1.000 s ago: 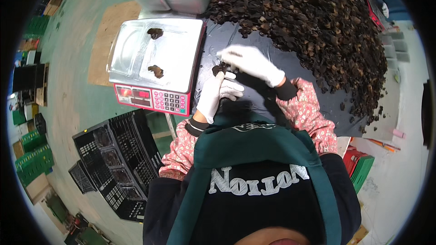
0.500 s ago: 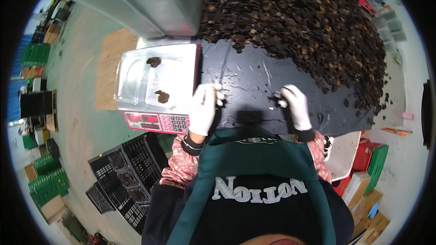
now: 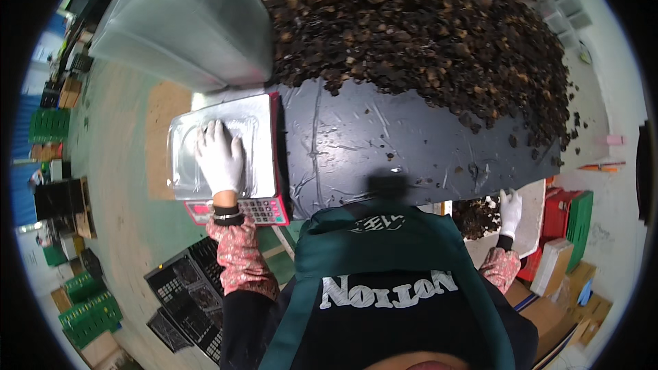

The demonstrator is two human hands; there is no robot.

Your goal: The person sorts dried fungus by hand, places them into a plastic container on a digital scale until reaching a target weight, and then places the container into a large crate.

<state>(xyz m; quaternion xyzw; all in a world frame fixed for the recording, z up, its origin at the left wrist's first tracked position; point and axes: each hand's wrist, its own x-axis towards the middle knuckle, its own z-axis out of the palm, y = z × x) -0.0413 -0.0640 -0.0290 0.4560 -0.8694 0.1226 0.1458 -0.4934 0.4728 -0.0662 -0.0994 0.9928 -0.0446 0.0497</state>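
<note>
The shallow clear plastic tray (image 3: 182, 161) lay directly under the left hand (image 3: 221, 159), on the flat metal platform of a red weighing scale (image 3: 264, 211). I saw this white-gloved hand with its fingers stretched forward and its thumb apart from them; whether it was holding some piece below, I could not tell, because the glove covered that part. The scale's keypad was just behind the hand, near the wrist.

The right hand (image 3: 509, 212), also in a white glove, was well apart from the left one, at a white open box (image 3: 533, 223) by the near edge of the table. Its fingers pointed forward; I could not tell if they grasped anything or touched the box. Just to the left of this hand, small dark-brown curled pieces (image 3: 475, 218) were lying inside the box.

Between the two hands and farther forward, I had in view the dark grey plastic sheet (image 3: 343, 137) on the table. Beyond it, a broad heap of similar dark pieces (image 3: 411, 34) was spread. Ahead of the left hand stood tall translucent plastic containers (image 3: 205, 27). To the right of the right hand were a red crate (image 3: 561, 216) and a green crate (image 3: 582, 226).
</note>
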